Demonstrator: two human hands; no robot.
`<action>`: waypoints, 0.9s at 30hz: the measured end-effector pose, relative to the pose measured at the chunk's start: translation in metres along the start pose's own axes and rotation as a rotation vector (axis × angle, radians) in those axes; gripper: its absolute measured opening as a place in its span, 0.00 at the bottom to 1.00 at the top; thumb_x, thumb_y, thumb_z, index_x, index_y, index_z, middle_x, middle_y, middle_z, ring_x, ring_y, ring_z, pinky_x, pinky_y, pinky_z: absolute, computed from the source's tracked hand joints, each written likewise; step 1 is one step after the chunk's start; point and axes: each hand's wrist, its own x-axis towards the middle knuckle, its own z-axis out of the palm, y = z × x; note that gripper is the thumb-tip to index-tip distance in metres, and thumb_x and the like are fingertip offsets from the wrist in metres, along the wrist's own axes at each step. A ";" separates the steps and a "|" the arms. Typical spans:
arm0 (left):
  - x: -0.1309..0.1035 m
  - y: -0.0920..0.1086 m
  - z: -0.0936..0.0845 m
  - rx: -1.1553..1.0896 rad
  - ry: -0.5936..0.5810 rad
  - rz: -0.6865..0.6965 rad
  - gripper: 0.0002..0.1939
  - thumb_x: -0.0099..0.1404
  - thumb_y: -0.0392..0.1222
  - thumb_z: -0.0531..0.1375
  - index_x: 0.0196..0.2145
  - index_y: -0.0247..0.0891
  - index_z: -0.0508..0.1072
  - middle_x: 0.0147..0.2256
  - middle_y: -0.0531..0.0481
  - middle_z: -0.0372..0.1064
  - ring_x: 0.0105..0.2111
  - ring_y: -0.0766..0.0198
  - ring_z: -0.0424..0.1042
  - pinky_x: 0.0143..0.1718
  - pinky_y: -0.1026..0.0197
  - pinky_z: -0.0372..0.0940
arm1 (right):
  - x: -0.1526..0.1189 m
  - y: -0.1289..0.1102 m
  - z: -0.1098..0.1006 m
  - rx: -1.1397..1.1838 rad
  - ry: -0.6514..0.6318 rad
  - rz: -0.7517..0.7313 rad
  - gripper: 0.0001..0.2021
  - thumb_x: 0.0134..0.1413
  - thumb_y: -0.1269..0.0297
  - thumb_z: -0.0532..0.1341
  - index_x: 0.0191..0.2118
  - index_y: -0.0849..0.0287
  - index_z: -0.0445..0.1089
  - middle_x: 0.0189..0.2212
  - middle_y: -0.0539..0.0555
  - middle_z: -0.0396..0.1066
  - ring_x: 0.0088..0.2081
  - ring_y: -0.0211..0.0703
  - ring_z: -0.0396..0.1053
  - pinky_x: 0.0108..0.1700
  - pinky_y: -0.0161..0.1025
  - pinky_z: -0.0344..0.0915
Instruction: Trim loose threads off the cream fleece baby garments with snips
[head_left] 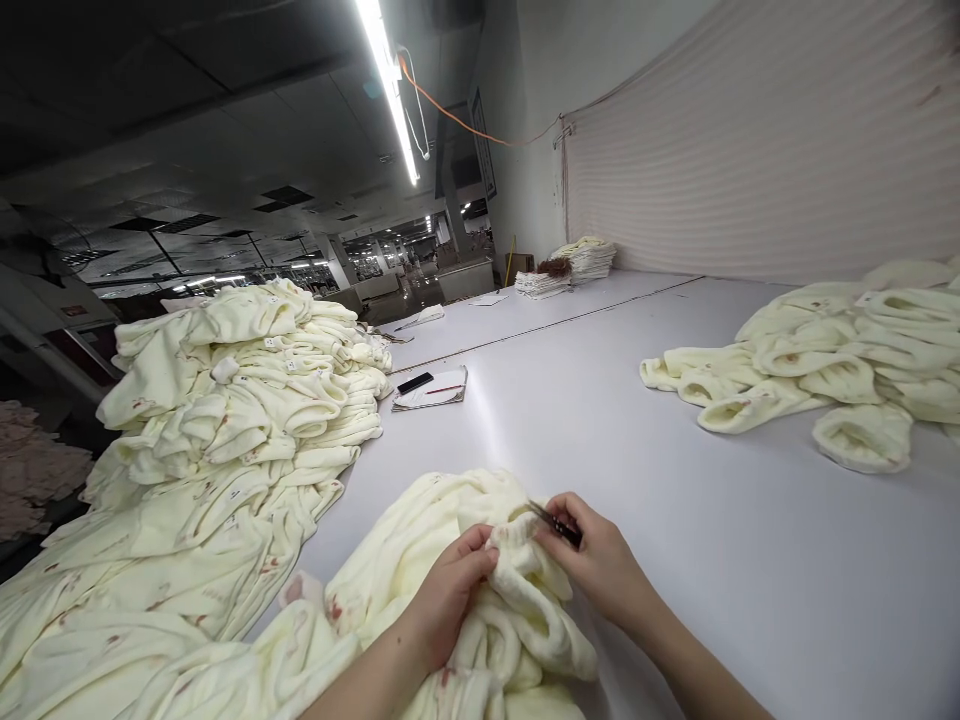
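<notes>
A cream fleece garment (405, 540) with reddish prints lies bunched at the near edge of the white table (570, 400). My left hand (457, 590) pinches a gathered edge of it between thumb and fingers. Just to the right, my right hand (592, 560) is closed around small dark-handled snips (561, 525), their metal tips pointing up and left over the cloth. The fingertips of my right hand are also against the garment's edge. Folds of cloth hide part of my left fingers.
On the left rises a tall pile of cream garments (255, 400); more cream garments (825, 350) lie at the right. A paper pad (442, 395) with a black object (415, 383) and red pen sits mid-table. Folded stacks (589, 260) stand at the back.
</notes>
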 end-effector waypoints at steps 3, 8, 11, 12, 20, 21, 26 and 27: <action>0.001 0.002 0.002 -0.064 -0.048 -0.005 0.11 0.57 0.32 0.58 0.39 0.35 0.71 0.31 0.49 0.71 0.34 0.63 0.70 0.39 0.62 0.61 | -0.017 0.002 -0.006 0.136 -0.071 -0.008 0.09 0.53 0.57 0.60 0.39 0.53 0.70 0.39 0.52 0.72 0.39 0.45 0.70 0.39 0.38 0.66; 0.003 0.001 0.002 -0.117 -0.094 -0.006 0.13 0.59 0.30 0.56 0.42 0.35 0.71 0.35 0.46 0.72 0.38 0.61 0.70 0.43 0.61 0.61 | -0.032 0.005 0.006 0.243 -0.004 -0.009 0.11 0.56 0.57 0.59 0.41 0.54 0.72 0.41 0.54 0.73 0.43 0.47 0.69 0.43 0.40 0.66; 0.001 0.000 0.000 -0.122 -0.109 -0.017 0.14 0.59 0.29 0.55 0.43 0.35 0.71 0.36 0.46 0.72 0.39 0.61 0.70 0.44 0.61 0.60 | -0.030 0.002 0.015 0.290 0.046 -0.017 0.10 0.56 0.58 0.59 0.40 0.54 0.73 0.41 0.55 0.74 0.44 0.48 0.69 0.45 0.41 0.66; 0.001 0.000 0.000 -0.122 -0.114 -0.019 0.15 0.59 0.29 0.55 0.43 0.34 0.71 0.36 0.46 0.72 0.39 0.61 0.70 0.44 0.61 0.60 | -0.029 0.001 0.016 0.300 0.068 -0.017 0.10 0.56 0.58 0.59 0.39 0.54 0.74 0.40 0.55 0.74 0.44 0.48 0.69 0.45 0.41 0.66; 0.000 0.000 0.000 -0.131 -0.131 -0.021 0.17 0.56 0.29 0.53 0.44 0.35 0.71 0.36 0.47 0.71 0.38 0.61 0.70 0.44 0.61 0.60 | -0.033 0.002 0.015 0.324 0.030 -0.021 0.10 0.55 0.58 0.60 0.41 0.53 0.73 0.41 0.53 0.74 0.44 0.47 0.69 0.46 0.41 0.66; 0.000 0.001 0.000 -0.113 -0.136 -0.023 0.17 0.56 0.29 0.53 0.43 0.35 0.70 0.36 0.47 0.70 0.38 0.60 0.69 0.43 0.60 0.60 | -0.032 0.003 0.016 0.338 0.045 -0.010 0.09 0.55 0.58 0.60 0.39 0.53 0.74 0.40 0.53 0.74 0.43 0.47 0.70 0.45 0.40 0.67; -0.011 0.005 -0.004 0.436 0.010 0.189 0.10 0.57 0.39 0.56 0.38 0.39 0.71 0.30 0.49 0.68 0.34 0.57 0.66 0.41 0.57 0.60 | -0.025 0.010 0.013 0.425 0.135 0.065 0.12 0.55 0.55 0.59 0.39 0.56 0.72 0.37 0.55 0.74 0.40 0.47 0.71 0.41 0.39 0.68; -0.014 0.005 -0.006 0.628 0.105 0.325 0.08 0.55 0.39 0.58 0.35 0.40 0.71 0.30 0.49 0.68 0.35 0.56 0.65 0.42 0.56 0.58 | -0.025 0.009 0.010 0.409 0.146 0.063 0.12 0.55 0.55 0.59 0.40 0.56 0.72 0.37 0.55 0.74 0.40 0.47 0.71 0.40 0.39 0.68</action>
